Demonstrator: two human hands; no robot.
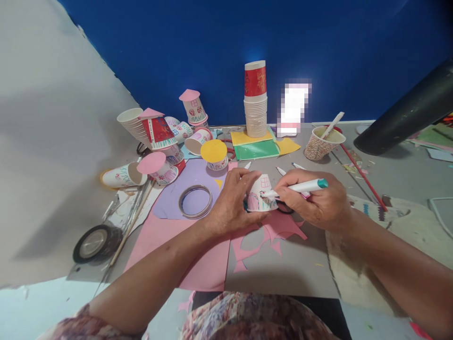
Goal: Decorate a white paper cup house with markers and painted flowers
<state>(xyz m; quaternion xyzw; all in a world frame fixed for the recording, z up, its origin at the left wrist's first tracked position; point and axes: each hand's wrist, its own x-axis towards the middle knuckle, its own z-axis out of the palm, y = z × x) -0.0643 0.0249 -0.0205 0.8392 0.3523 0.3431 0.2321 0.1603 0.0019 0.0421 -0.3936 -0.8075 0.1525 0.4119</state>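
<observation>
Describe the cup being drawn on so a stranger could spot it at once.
Against the blue wall stands a tall cup stack. Straight toward the viewer, the left hand steadies an upturned paper cup. Only this one has a marker touching it.

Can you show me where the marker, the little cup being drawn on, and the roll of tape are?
marker (300, 187), head view, on its white barrel.
little cup (260, 193), head view, on its decorated side wall between the hands.
roll of tape (195, 201), head view, on the ring's rim, lying on purple paper.
</observation>
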